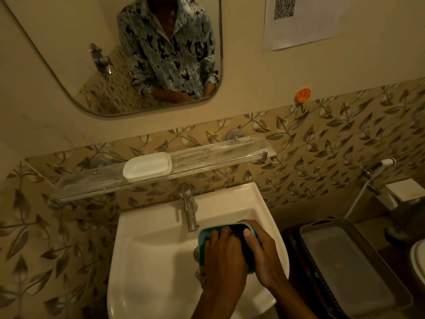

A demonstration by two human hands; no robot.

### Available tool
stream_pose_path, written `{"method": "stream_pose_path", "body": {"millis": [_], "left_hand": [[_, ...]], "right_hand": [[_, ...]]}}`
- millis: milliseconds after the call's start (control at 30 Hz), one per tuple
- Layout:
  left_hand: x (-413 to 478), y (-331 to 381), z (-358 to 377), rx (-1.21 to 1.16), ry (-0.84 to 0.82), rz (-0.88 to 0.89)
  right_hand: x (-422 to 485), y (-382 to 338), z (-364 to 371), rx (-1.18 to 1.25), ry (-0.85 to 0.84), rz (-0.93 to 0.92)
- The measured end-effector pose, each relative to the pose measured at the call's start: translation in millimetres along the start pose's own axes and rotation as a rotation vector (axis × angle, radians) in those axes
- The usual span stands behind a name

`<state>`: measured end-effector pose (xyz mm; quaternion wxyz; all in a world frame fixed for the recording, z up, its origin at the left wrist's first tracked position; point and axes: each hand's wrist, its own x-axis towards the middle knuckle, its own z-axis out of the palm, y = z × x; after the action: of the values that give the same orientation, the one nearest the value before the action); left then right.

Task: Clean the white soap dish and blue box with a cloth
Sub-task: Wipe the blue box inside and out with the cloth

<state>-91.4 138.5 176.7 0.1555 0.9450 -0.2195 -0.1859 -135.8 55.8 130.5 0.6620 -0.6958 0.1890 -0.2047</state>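
The blue box (203, 236) is held over the white sink (147, 261), just right of the tap. My right hand (262, 254) grips its right side, thumb over the rim. My left hand (224, 256) reaches inside the box and presses a dark cloth (240, 238) against its inner wall; most of the cloth is hidden under my fingers. The white soap dish (147, 166) lies on the glass shelf (207, 157) above the sink, apart from both hands.
A chrome tap (189, 210) stands at the back of the sink, close to the box. A mirror (138, 54) hangs above. A dark plastic basket (354, 268) is at the right, with a hand shower (377, 178) and an orange hook (303, 95) on the wall.
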Motion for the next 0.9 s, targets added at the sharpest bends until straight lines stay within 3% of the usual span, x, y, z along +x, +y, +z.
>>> {"method": "stream_pose_path", "body": {"millis": [133, 333, 467, 633, 900], "left_hand": [[3, -7, 1, 0.042, 0.139, 0.002], [1, -9, 5, 0.031, -0.004, -0.029], [1, -7, -5, -0.2, -0.091, 0.033], [-2, 9, -11, -0.418, -0.062, 0.139], [5, 11, 11, -0.351, -0.036, -0.04]], "right_hand": [[5, 5, -8, -0.064, 0.018, -0.05], [5, -1, 1, -0.063, 0.038, -0.119], [6, 4, -2, -0.072, 0.059, -0.157], [9, 2, 0, 0.041, 0.076, -0.132], [2, 11, -5, 0.021, 0.097, -0.066]]}}
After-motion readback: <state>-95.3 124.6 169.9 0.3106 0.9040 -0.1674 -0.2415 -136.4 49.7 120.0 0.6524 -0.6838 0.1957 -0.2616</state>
